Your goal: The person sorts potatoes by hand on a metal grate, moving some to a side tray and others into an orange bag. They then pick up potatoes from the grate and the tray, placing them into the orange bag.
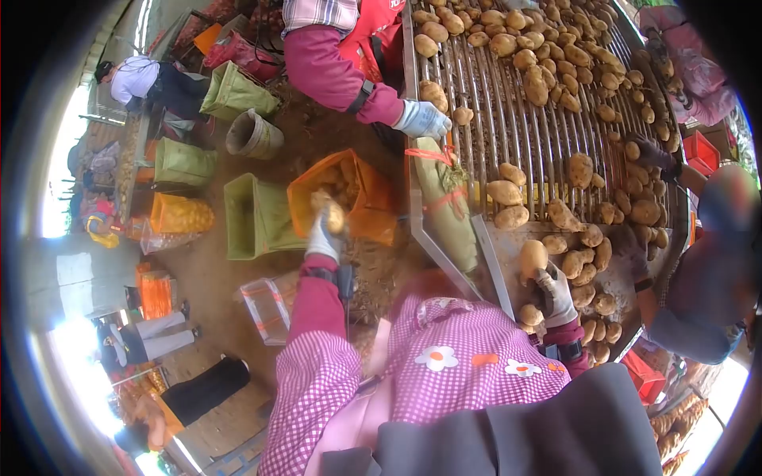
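Potatoes (536, 89) are gathered in the orange bin (377, 208) at the left and spread over the rack (484, 152) at the right. By the bin's near edge, one potato (336, 219) is gripped in the left hand (324, 239), its fingers curled round it; whether a second is held is hidden by blur. Beyond, a co-worker's hand (423, 120) is rested at the rack's edge. At the rack's near end, one potato (533, 259) is pinched upright between thumb and fingers of the right hand (558, 295).

If the left grip were loosened short of the bin, its load could be spilled on the floor (202, 293). The right-hand potato, held only low down, could be tipped out by a knock, and the loose one (530, 316) just beside that hand could be nudged off the edge.

Counted from the left: three green bins (184, 163), one bucket (254, 136), one orange bin by the left hand, two red crates (702, 151); the heaped potatoes cannot be counted.
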A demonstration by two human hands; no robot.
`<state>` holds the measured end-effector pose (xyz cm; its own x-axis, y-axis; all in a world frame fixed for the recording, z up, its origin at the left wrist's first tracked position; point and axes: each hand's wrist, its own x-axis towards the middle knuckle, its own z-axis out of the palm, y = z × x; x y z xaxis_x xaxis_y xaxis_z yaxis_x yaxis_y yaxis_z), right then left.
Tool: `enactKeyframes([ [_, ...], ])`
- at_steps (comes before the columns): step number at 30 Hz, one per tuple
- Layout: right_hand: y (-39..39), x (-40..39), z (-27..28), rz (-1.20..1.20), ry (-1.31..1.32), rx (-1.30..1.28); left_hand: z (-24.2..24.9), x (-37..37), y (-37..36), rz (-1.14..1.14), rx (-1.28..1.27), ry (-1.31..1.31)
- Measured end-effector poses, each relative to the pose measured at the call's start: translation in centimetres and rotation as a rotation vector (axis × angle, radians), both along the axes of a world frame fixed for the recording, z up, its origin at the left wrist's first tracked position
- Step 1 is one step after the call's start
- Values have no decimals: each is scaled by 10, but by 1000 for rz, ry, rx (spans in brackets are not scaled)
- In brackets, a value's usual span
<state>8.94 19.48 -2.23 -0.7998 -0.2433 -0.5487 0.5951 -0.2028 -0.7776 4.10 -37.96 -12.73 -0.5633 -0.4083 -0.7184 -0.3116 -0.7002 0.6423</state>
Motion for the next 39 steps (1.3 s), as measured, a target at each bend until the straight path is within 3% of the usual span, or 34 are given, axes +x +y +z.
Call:
enactKeyframes([
  [3, 1, 3, -8, -8, 21, 67, -29, -10, -33, 21, -546, -245],
  [5, -2, 4, -6, 2, 30, 119, 60, -19, 50, 17, -656, -250],
  [9, -22, -3, 22, 38, 150, 188, 91, -13, 180, -651, -236, 317],
  [10, -29, -6, 28, 39, 215, 209, 69, -12, 213, -786, -83, 326],
  [11, -35, -9, 32, 88, 323, 315, 113, -10, 248, -964, 76, 284],
  [12, -40, -13, 36, 131, 426, 428, 122, -13, 279, -1101, 41, 222],
  [13, -42, -15, 42, 165, 523, 556, 90, -7, 306, -987, 170, 374],
  [14, -42, -18, 57, 256, 559, 650, 60, -7, 308, -1240, -552, 785],
  [15, -41, -19, 71, 345, 577, 750, 72, -8, 317, -1219, -224, 648],
  [17, -33, -14, 67, 207, 539, 623, 100, -11, 336, -965, 377, 291],
  [18, -32, -11, 67, 45, 370, 411, 97, -11, 330, -1089, -34, 723],
  [20, -20, -7, 62, 12, 332, 427, 114, -14, 329, -1148, -233, 799],
  [21, -14, -2, 48, 17, 353, 433, 130, -13, 332, -1135, -10, 434],
  [22, -13, -2, 45, 63, 370, 492, 151, -13, 335, -1098, 99, 321],
  [24, -15, 0, 40, 158, 400, 605, 137, -8, 342, -1115, 68, 356],
  [26, -22, -3, 65, 155, 315, 516, 136, -5, 347, -1133, 17, 369],
  [29, -25, -4, 78, 163, 299, 426, 154, -5, 349, -1084, 133, 264],
  [32, -23, -1, 65, 185, 378, 395, 109, 1, 335, -1226, -403, 897],
  [35, -25, 2, 73, 143, 336, 343, 118, -1, 333, -1213, -997, 1210],
  [36, -26, 3, 77, 134, 303, 315, 101, 1, 333, -1184, -914, 1166],
  [39, -25, 5, 85, 128, 203, 229, 83, 7, 331, -1253, -245, 685],
])
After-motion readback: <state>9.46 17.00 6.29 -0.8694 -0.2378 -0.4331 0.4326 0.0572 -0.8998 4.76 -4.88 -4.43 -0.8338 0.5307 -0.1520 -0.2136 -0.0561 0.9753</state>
